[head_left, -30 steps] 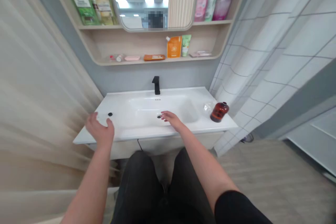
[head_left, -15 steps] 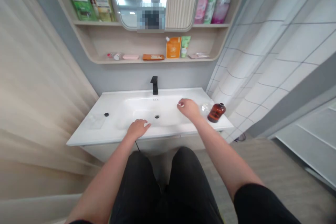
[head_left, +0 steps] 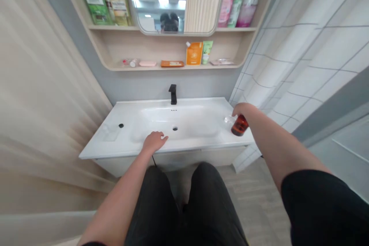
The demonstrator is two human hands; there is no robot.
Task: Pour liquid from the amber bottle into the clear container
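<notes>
My right hand point(head_left: 243, 110) is at the top of an amber bottle point(head_left: 240, 126), its fingers curled down around the neck. The hand hides the bottle's cap and shoulder, and the bottle stands on the right end of the counter. Just left of it lies a small clear object point(head_left: 229, 119), too blurred to name. My left hand point(head_left: 155, 140) rests at the front rim of the white washbasin point(head_left: 198, 123), fingers loosely apart and holding nothing. Behind the basin stands a black faucet point(head_left: 173, 94); a dark drain point(head_left: 175, 128) lies in its floor.
A small black round piece point(head_left: 121, 125) and a clear, flat dish-like item point(head_left: 111, 134) are on the left counter. Above hangs a shelf point(head_left: 173, 67) with an orange pouch point(head_left: 194, 53), a green tube point(head_left: 206, 52) and bottles. A tiled wall point(head_left: 288, 69) borders the right, a curtain point(head_left: 57, 103) the left.
My right hand has moved right from over the basin to the amber bottle's top. My left hand stays at the front rim. The view has shifted slightly.
</notes>
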